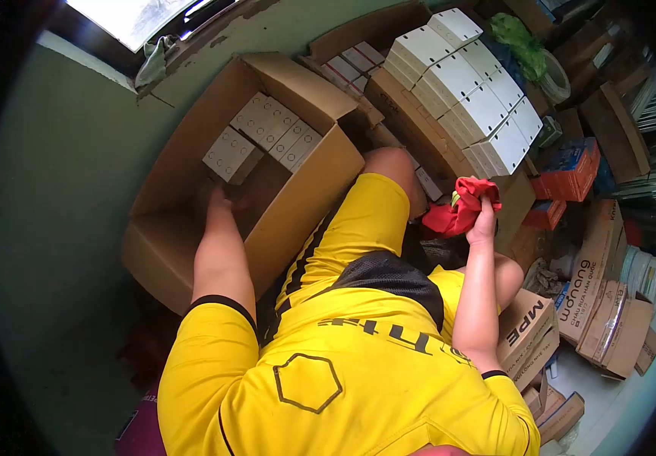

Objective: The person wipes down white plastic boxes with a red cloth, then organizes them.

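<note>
My left hand (221, 199) reaches down into a tall open cardboard box (305, 178). It is right at the near end of a block of small white boxes (228, 154) with round marks on their faces; its fingers are blurred and in shadow, so I cannot tell whether they grip it. More white boxes (266, 121) of the same look are packed against the far inner wall. Over on the other side, my right hand (483, 222) is closed around a crumpled red cloth (453, 216), which has a small yellow-green patch showing.
Beyond my knee, rows of white cartons (469, 95) are stacked on a brown carton (411, 114). Printed cardboard boxes (529, 334) lie by my right side. Orange-and-blue boxes (571, 171) and a green plastic bag (518, 42) are farther off. A wall (77, 190) borders the left.
</note>
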The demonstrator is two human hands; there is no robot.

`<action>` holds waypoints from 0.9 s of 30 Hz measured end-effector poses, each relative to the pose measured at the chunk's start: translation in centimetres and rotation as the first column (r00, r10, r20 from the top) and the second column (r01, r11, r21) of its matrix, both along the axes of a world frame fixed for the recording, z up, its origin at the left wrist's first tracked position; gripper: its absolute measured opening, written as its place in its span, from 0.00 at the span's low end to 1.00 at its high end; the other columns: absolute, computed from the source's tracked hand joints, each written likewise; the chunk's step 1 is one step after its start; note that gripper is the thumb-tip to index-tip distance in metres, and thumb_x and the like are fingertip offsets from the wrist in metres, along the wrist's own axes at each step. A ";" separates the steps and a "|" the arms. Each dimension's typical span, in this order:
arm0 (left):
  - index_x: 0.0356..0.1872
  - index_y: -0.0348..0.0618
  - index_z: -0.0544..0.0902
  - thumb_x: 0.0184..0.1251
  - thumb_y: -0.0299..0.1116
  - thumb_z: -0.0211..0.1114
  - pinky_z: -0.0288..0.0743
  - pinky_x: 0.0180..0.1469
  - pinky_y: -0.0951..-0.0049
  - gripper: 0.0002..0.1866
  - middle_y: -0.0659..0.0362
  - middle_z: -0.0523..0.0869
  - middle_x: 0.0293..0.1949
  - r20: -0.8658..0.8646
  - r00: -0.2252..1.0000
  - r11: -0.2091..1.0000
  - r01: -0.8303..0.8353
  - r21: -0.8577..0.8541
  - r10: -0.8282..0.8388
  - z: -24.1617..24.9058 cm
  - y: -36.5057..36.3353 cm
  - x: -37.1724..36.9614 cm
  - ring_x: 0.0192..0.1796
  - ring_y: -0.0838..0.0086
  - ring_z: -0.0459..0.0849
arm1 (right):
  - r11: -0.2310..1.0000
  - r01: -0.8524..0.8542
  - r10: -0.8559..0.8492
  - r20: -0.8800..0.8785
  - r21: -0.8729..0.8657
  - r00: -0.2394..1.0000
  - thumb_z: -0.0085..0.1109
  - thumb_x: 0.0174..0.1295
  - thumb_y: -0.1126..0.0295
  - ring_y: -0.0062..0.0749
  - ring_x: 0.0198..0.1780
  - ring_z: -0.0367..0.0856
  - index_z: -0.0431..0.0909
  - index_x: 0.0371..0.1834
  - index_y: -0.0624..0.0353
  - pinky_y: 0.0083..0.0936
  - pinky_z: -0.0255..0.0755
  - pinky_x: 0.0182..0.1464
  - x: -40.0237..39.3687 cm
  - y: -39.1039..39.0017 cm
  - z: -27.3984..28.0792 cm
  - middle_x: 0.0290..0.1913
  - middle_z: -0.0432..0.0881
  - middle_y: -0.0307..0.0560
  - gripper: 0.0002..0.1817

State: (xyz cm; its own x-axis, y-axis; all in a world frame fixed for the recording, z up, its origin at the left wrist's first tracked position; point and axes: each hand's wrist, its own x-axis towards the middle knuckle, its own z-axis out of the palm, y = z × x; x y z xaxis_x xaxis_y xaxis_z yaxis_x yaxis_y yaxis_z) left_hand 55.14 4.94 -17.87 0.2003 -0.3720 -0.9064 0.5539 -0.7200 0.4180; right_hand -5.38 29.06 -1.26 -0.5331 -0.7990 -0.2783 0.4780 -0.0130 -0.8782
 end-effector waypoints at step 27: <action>0.60 0.40 0.77 0.71 0.52 0.67 0.70 0.68 0.52 0.28 0.54 0.81 0.59 -0.266 0.950 0.614 -0.114 -0.781 -0.161 23.5 0.1 -10.5 0.63 0.58 0.79 | 0.748 0.089 0.276 0.430 -0.658 0.860 0.45 0.71 0.38 0.40 0.53 0.79 0.78 0.59 0.51 0.53 0.62 0.68 1.8 -1.8 8.4 0.53 0.84 0.40 0.30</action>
